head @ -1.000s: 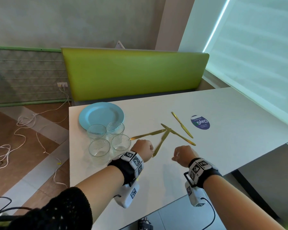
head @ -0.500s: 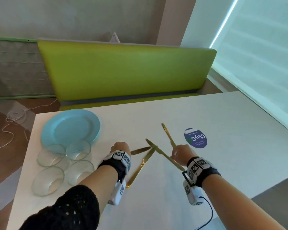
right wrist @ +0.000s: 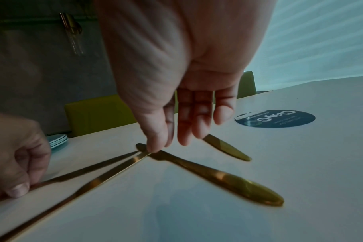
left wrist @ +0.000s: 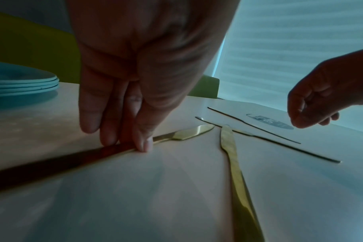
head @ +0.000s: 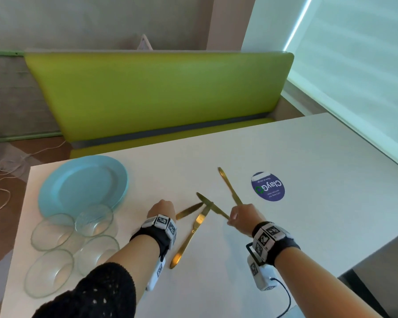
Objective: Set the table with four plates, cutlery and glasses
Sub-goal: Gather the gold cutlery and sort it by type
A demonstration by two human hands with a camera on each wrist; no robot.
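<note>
Several gold knives lie fanned on the white table [head: 308, 157]. My left hand [head: 162, 208] pinches the handle of the leftmost knife [head: 190, 210] between thumb and fingers [left wrist: 143, 144]; the knife [left wrist: 189, 132] still lies flat. My right hand [head: 230, 222] hovers over the crossing knife [head: 210, 206], fingers hanging down and holding nothing [right wrist: 162, 145]. That knife's handle [right wrist: 249, 190] lies under my wrist. A long knife [head: 191, 237] and a far knife [head: 229, 184] lie untouched. A stack of blue plates [head: 83, 182] and several glasses [head: 53, 230] stand at the left.
A round purple sticker [head: 268, 186] is on the table right of the knives. A green bench [head: 159, 92] runs along the far side. Cables lie on the floor [head: 2, 180] at the left. The table's right half is bare white surface.
Both hands have moved forward onto the knives. The left hand has taken hold of the leftmost knife's handle. The right hand has come down over the crossing knife.
</note>
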